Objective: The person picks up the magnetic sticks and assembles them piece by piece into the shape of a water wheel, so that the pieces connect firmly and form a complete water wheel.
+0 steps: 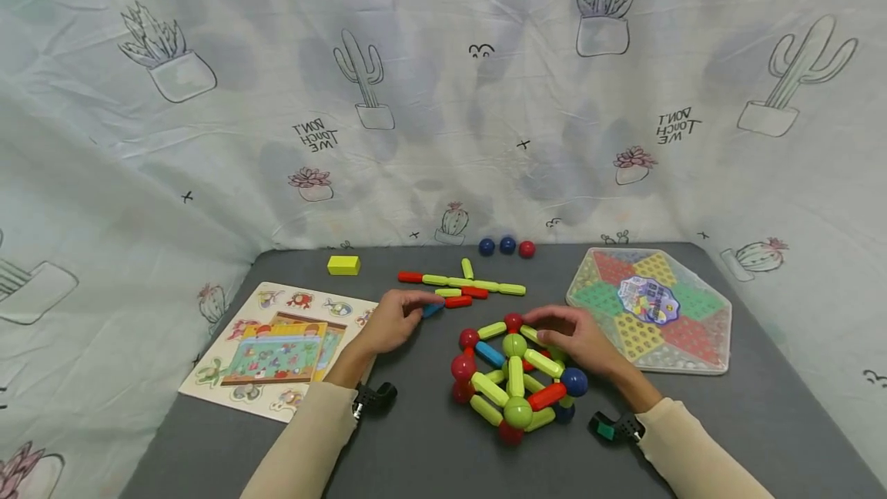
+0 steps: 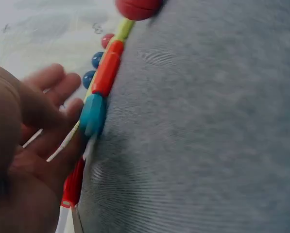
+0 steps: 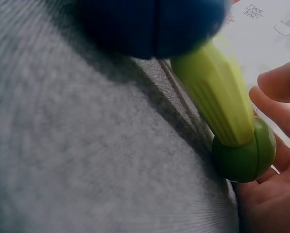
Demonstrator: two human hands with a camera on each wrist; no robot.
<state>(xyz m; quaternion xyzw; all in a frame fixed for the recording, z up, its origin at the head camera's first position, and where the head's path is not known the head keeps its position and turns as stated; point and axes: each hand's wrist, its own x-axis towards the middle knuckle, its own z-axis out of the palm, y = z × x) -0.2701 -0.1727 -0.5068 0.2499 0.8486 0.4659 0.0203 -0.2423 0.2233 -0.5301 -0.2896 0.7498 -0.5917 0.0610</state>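
Observation:
In the head view, a ball-and-rod structure (image 1: pixel 516 377) of red, green and blue balls joined by yellow, red and blue rods stands on the table. My right hand (image 1: pixel 578 337) is at its far right side, fingers loosely bent beside a yellow rod (image 3: pixel 217 97) and a green ball (image 3: pixel 247 150). My left hand (image 1: pixel 395 322) pinches a short blue rod (image 2: pixel 93 115) lying in line with a red rod (image 1: pixel 458 302). In the left wrist view, its other fingers are spread apart. Whether the right fingertips touch the structure is hard to tell.
Several yellow and red rods (image 1: pixel 460 282) lie beyond the left hand, with two blue balls and a red ball (image 1: pixel 527 249) behind. A yellow block (image 1: pixel 343 265) and a picture board (image 1: pixel 326 301) are at left. A hexagonal game board (image 1: pixel 651 310) is at right.

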